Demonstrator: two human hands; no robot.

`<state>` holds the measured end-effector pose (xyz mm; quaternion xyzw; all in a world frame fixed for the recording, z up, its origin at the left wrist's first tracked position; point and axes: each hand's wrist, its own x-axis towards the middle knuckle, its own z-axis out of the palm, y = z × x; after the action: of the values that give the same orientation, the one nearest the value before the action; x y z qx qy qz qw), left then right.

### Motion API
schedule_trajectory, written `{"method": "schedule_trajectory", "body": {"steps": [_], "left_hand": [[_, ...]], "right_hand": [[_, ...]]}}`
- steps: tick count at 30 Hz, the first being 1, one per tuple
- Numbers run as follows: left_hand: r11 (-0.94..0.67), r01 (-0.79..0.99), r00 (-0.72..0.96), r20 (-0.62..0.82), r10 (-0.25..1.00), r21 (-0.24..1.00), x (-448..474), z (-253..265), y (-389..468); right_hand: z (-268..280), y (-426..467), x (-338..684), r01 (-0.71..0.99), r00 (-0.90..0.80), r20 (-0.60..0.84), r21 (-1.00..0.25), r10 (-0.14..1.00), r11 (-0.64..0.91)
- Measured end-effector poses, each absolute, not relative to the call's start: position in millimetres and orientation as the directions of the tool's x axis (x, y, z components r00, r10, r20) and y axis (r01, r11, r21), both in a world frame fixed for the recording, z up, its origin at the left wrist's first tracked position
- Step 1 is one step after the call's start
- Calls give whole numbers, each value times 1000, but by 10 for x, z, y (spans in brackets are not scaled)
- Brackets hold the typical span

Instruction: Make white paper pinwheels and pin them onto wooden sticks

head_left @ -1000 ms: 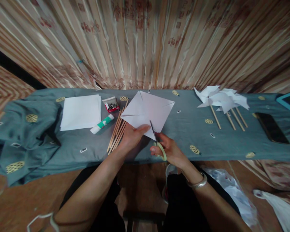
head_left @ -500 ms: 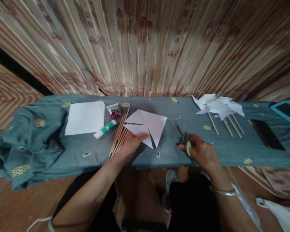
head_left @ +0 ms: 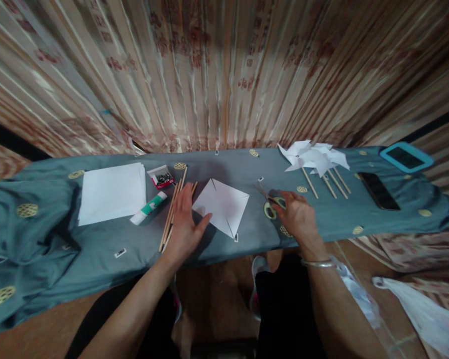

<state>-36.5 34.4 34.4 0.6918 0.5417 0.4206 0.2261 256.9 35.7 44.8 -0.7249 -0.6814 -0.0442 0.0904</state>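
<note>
A white paper square (head_left: 224, 207) lies on the cloth-covered table, with slits cut inward from its corners. My left hand (head_left: 185, 222) is open beside its left corner, fingers spread over the wooden sticks (head_left: 169, 214). To the right of the paper, my right hand (head_left: 297, 214) has its thumb and fingers closed at the handles of the scissors (head_left: 270, 210). The scissors are low at the cloth, blades pointing up and left. A glue stick (head_left: 148, 208) and a red box of small metal pins (head_left: 161, 177) sit left of the sticks.
A stack of white paper (head_left: 112, 192) lies at the left, near bunched cloth (head_left: 26, 234). Several paper pinwheels on sticks (head_left: 314, 157) rest at the back right. Beyond them are a black phone (head_left: 379, 191) and a blue-framed device (head_left: 406, 156). A curtain (head_left: 217, 75) hangs behind the table.
My left hand has let go of the paper and opened to its left; the paper now lies flat. My right hand has lowered the scissors onto the cloth. The view has shifted right.
</note>
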Motion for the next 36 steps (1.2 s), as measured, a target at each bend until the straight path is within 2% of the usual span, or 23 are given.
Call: {"method": "schedule_trajectory", "body": {"steps": [2,4,6,8,13,22,30,33,36], "left_hand": [[-473,652,254,417,872,593,-360,379,303],[-573,668,452,352,819,474,-295,368,269],[-598,687,542,256,800,413,-210,320,250],[-592,706,567,189,802,389,-149,257,246],[-564,726,577,98,811,394,-161,153,262],[-562,701,582,103,807,439,-213,110,261],[-528,705,565,76,822,474,-192,121,249],[-524,690,556,98,826,499,-185,119,229],[-561,654,546,196,815,508,-222,178,235]], "right_hand": [[422,403,2475,983,16,282,-178,959,36],[364,487,2308,944,-28,329,-303,944,134],[293,592,2109,905,-70,328,-376,942,198],[230,692,1934,893,-122,321,-378,939,246],[148,812,1788,900,-173,285,-342,943,269],[93,829,2003,886,-163,282,-380,945,266],[71,823,2100,918,-143,288,-319,947,236],[75,803,2115,926,-89,302,-327,949,191],[118,763,2103,921,-36,332,-354,943,160]]}}
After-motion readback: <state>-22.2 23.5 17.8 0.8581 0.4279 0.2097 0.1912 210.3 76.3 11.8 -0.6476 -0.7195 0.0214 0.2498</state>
